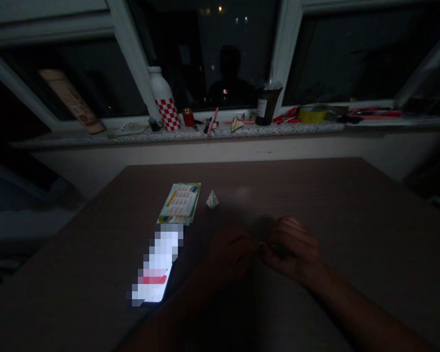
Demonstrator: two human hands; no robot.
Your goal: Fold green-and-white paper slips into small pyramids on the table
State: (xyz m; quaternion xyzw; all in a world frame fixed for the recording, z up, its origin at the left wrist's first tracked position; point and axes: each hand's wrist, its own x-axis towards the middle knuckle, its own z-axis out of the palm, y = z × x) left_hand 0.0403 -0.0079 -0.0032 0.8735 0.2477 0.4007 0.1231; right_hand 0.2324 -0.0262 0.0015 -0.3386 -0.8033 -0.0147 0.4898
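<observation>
Though bright, phone (157, 274) near hands (231, 250).

This looks like a room in a home, dimly lit at night. A plain wood-look table (352, 205) stands with its far edge near the wall, below a pale-framed window (291, 46) whose panes show darkness and small lights. Personal odds and ends line the speckled windowsill (212, 140): a tan flask (72, 101) towards its left end, then a red-checked white bottle (165, 100) and a small red jar (188, 118).
</observation>
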